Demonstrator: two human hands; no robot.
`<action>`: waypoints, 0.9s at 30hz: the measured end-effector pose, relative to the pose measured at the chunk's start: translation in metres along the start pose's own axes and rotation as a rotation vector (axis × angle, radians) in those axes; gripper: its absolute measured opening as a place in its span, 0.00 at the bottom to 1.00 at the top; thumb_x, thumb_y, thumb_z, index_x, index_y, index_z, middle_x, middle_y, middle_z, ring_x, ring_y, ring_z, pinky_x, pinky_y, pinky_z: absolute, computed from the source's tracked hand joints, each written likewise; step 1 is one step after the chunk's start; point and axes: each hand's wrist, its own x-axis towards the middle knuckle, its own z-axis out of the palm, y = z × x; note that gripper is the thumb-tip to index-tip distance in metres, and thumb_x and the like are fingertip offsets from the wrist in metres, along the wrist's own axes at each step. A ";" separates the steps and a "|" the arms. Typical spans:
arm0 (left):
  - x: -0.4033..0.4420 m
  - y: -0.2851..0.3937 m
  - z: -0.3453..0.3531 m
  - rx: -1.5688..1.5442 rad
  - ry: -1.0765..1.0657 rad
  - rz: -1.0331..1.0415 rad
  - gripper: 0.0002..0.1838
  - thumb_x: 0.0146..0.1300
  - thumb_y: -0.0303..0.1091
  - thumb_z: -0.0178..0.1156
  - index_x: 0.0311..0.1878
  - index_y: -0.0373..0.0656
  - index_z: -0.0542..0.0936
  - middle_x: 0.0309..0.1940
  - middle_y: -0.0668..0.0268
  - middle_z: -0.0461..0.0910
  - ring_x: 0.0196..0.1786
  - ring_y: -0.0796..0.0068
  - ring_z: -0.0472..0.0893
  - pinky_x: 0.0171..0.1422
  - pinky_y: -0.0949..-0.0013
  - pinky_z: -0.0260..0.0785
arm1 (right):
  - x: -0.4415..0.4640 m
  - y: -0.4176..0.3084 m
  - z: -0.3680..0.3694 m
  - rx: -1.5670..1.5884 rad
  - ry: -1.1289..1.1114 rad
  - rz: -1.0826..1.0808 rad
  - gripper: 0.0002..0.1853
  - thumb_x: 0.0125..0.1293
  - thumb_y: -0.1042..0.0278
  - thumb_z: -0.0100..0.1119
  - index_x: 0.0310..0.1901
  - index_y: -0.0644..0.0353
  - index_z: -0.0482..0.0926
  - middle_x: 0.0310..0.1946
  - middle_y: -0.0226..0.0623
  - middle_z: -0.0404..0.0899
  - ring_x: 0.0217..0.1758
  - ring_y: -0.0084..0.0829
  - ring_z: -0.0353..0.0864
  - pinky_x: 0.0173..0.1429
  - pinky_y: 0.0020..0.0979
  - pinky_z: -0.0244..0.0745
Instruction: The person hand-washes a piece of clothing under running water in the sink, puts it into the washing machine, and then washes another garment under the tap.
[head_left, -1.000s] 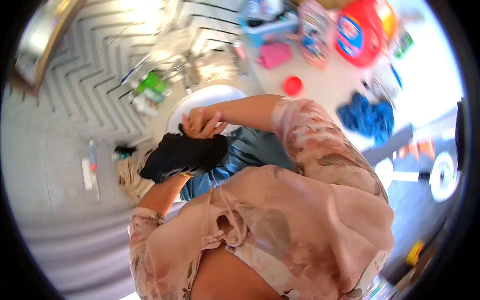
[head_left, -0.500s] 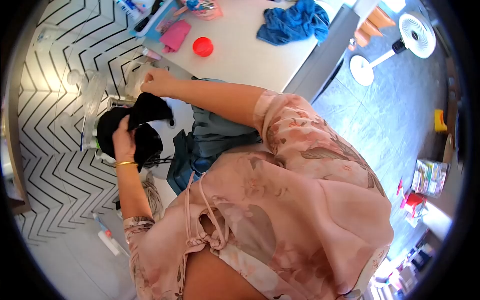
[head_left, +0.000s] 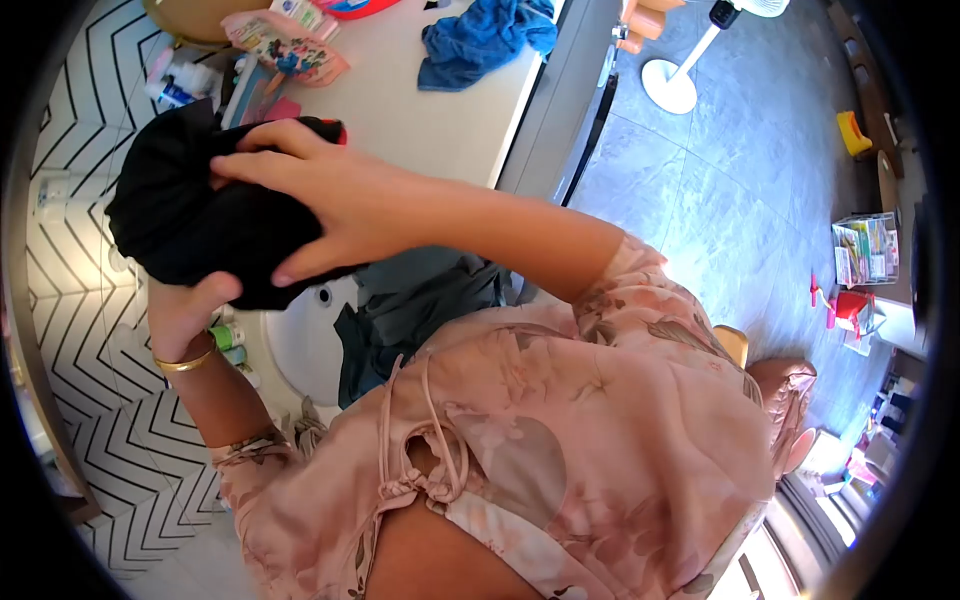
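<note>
A bunched black cloth is held up between my two hands, above the counter and beside the white sink. My left hand, with a gold bangle at the wrist, grips it from below; the thumb shows and the other fingers are hidden. From the right, my right hand clasps the cloth with curved fingers on top and the thumb underneath. Close to my body, a dark green garment lies bunched over the sink's near side. Part of the sink is covered by the cloth and garment.
On the white counter lie a crumpled blue cloth and a pink patterned packet. Small bottles stand by the zigzag-patterned wall. A green container sits beside the sink. A white fan stands on the grey floor.
The black cloth has come up closer to the camera. My right hand, earlier pinched beyond the cloth, now grasps it. The view has shifted, and the red round object is mostly hidden behind the cloth.
</note>
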 end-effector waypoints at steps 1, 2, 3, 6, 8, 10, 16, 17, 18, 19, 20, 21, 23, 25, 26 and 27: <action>0.012 0.008 0.009 -0.080 0.004 0.047 0.45 0.46 0.59 0.61 0.57 0.28 0.65 0.56 0.53 0.67 0.57 0.65 0.68 0.63 0.67 0.55 | -0.009 0.000 -0.017 -0.027 0.078 -0.132 0.37 0.45 0.66 0.68 0.59 0.60 0.63 0.53 0.48 0.65 0.53 0.41 0.69 0.55 0.35 0.66; 0.023 0.013 0.019 -0.159 0.008 0.094 0.47 0.46 0.63 0.59 0.57 0.28 0.64 0.56 0.52 0.66 0.58 0.64 0.68 0.64 0.67 0.54 | -0.023 0.000 -0.040 0.035 0.038 -0.028 0.29 0.48 0.68 0.65 0.54 0.61 0.67 0.48 0.46 0.69 0.49 0.38 0.72 0.52 0.34 0.69; 0.031 0.014 0.027 -0.153 0.051 0.096 0.50 0.45 0.68 0.52 0.57 0.27 0.64 0.56 0.45 0.64 0.59 0.57 0.67 0.65 0.61 0.53 | -0.039 0.000 -0.068 0.096 0.000 0.075 0.22 0.52 0.70 0.63 0.50 0.63 0.72 0.43 0.45 0.74 0.46 0.35 0.75 0.49 0.32 0.71; 0.046 0.017 0.049 -0.499 0.100 0.102 0.48 0.45 0.66 0.52 0.56 0.27 0.65 0.55 0.39 0.63 0.57 0.51 0.67 0.64 0.57 0.54 | -0.112 0.042 -0.152 0.169 0.314 0.452 0.08 0.62 0.72 0.51 0.35 0.68 0.77 0.33 0.38 0.78 0.36 0.26 0.78 0.44 0.27 0.74; 0.063 0.012 0.056 -0.573 -0.011 0.228 0.46 0.42 0.65 0.52 0.53 0.28 0.68 0.51 0.35 0.66 0.53 0.47 0.70 0.61 0.53 0.58 | -0.191 0.121 -0.217 -0.073 0.532 0.784 0.10 0.62 0.69 0.50 0.34 0.70 0.76 0.29 0.38 0.78 0.33 0.26 0.78 0.42 0.26 0.74; 0.088 0.011 0.071 -0.605 -0.195 0.384 0.46 0.41 0.65 0.52 0.52 0.28 0.69 0.50 0.34 0.67 0.51 0.47 0.72 0.61 0.53 0.59 | -0.256 0.179 -0.263 -0.792 0.353 1.281 0.12 0.58 0.66 0.45 0.30 0.60 0.80 0.24 0.39 0.79 0.34 0.36 0.80 0.42 0.36 0.72; 0.154 0.023 0.119 -0.647 -0.240 0.167 0.40 0.34 0.56 0.62 0.47 0.33 0.73 0.44 0.41 0.72 0.45 0.49 0.75 0.54 0.55 0.63 | -0.311 0.292 -0.278 -1.188 -0.064 1.482 0.22 0.60 0.66 0.44 0.58 0.48 0.65 0.65 0.28 0.54 0.59 0.38 0.67 0.54 0.47 0.66; 0.162 0.020 0.127 -0.653 -0.247 0.159 0.39 0.34 0.56 0.62 0.47 0.33 0.73 0.44 0.41 0.72 0.45 0.49 0.75 0.54 0.55 0.64 | -0.311 0.308 -0.282 -1.212 -0.120 1.471 0.24 0.60 0.68 0.45 0.59 0.47 0.63 0.66 0.27 0.52 0.59 0.38 0.67 0.54 0.46 0.66; 0.170 0.018 0.133 -0.652 -0.258 0.148 0.39 0.34 0.55 0.62 0.47 0.33 0.73 0.44 0.41 0.72 0.45 0.49 0.75 0.54 0.55 0.64 | -0.312 0.321 -0.286 -1.238 -0.177 1.459 0.26 0.59 0.70 0.47 0.61 0.45 0.61 0.67 0.25 0.50 0.59 0.37 0.67 0.54 0.45 0.66; 0.177 0.017 0.137 -0.651 -0.266 0.141 0.39 0.34 0.55 0.62 0.47 0.33 0.73 0.44 0.41 0.72 0.45 0.49 0.75 0.54 0.55 0.64 | -0.316 0.330 -0.289 -1.209 -0.155 1.514 0.23 0.60 0.69 0.45 0.59 0.47 0.63 0.66 0.24 0.52 0.57 0.36 0.68 0.53 0.44 0.66; 0.182 0.015 0.142 -0.651 -0.273 0.129 0.39 0.34 0.55 0.62 0.47 0.33 0.73 0.44 0.41 0.73 0.45 0.50 0.75 0.54 0.56 0.64 | -0.318 0.333 -0.293 -1.229 -0.144 1.491 0.22 0.60 0.68 0.44 0.58 0.47 0.64 0.66 0.24 0.52 0.56 0.37 0.69 0.52 0.45 0.67; 0.187 0.013 0.148 -0.653 -0.283 0.123 0.39 0.34 0.54 0.62 0.47 0.33 0.73 0.43 0.42 0.73 0.45 0.50 0.75 0.54 0.56 0.64 | -0.322 0.335 -0.295 -1.251 -0.139 1.468 0.21 0.61 0.68 0.44 0.57 0.48 0.65 0.66 0.25 0.53 0.55 0.37 0.70 0.50 0.45 0.68; 0.196 0.011 0.157 -0.655 -0.301 0.103 0.39 0.33 0.54 0.62 0.47 0.33 0.73 0.43 0.42 0.73 0.44 0.50 0.75 0.53 0.56 0.64 | -0.334 0.331 -0.294 -1.272 -0.109 1.458 0.18 0.61 0.67 0.42 0.54 0.49 0.67 0.65 0.26 0.55 0.52 0.37 0.73 0.47 0.46 0.69; 0.202 0.010 0.163 -0.653 -0.318 0.093 0.38 0.33 0.53 0.63 0.46 0.34 0.73 0.43 0.42 0.73 0.44 0.50 0.75 0.53 0.56 0.64 | -0.342 0.322 -0.295 -1.288 -0.044 1.474 0.16 0.62 0.67 0.41 0.51 0.51 0.69 0.63 0.27 0.59 0.49 0.38 0.75 0.44 0.47 0.70; 0.205 0.009 0.166 -0.652 -0.329 0.087 0.38 0.33 0.53 0.63 0.46 0.34 0.73 0.43 0.42 0.73 0.44 0.50 0.75 0.53 0.56 0.64 | -0.352 0.317 -0.298 -1.286 -0.035 1.496 0.15 0.61 0.67 0.41 0.50 0.51 0.69 0.61 0.28 0.60 0.48 0.38 0.76 0.43 0.46 0.71; 0.207 0.009 0.169 -0.644 -0.340 0.086 0.38 0.33 0.53 0.63 0.46 0.34 0.73 0.43 0.43 0.73 0.44 0.50 0.75 0.53 0.56 0.64 | -0.368 0.310 -0.303 -1.284 -0.025 1.518 0.14 0.61 0.68 0.41 0.49 0.52 0.69 0.60 0.30 0.62 0.47 0.39 0.77 0.42 0.46 0.71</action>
